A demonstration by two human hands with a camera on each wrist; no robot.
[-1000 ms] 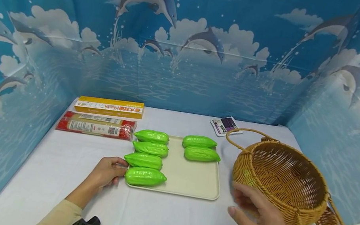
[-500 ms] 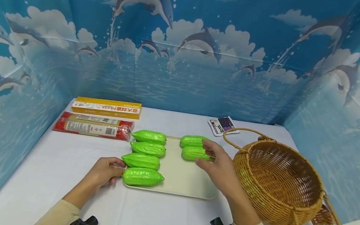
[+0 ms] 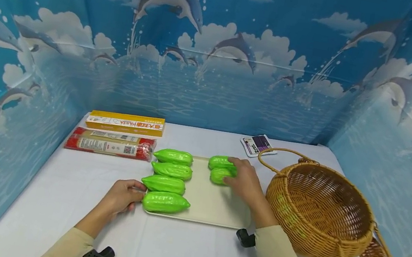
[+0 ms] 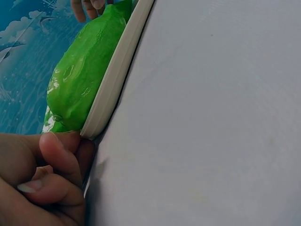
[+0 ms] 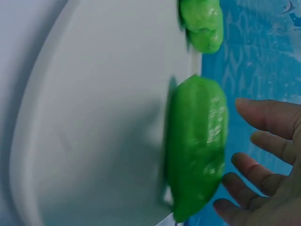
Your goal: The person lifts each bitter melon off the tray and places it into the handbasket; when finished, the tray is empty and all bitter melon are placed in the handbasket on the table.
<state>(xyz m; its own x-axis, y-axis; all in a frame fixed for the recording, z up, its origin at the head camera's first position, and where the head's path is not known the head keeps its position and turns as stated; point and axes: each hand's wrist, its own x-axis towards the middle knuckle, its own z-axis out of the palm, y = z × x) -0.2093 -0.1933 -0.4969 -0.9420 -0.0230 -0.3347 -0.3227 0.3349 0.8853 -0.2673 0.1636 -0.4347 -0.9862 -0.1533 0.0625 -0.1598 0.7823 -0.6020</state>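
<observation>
My left hand (image 3: 120, 198) holds the left edge of a cream tray (image 3: 206, 204), its fingers curled at the tray's corner in the left wrist view. A column of several glossy green, ridged, pointed fruits lies along the tray's left side, the nearest fruit (image 3: 165, 202) close beside this hand. At the tray's back right lie two more. Over that pair is my right hand (image 3: 246, 184), partly hiding both in the head view. From the right wrist, its fingers (image 5: 268, 115) appear spread and apart, close above the nearer fruit (image 5: 197, 146).
A round wicker basket (image 3: 280, 201) with looped handles stands to the tray's right, with a small printed packet (image 3: 254, 145) behind it. A yellow pasta box (image 3: 126, 123) and a red-ended noodle pack (image 3: 110, 144) lie at back left. Dolphin-print curtains surround the white-clothed table.
My right hand has moved from beside the basket leftward and forward, over the two fruits at the tray's back right. The left hand has stayed at the tray's edge.
</observation>
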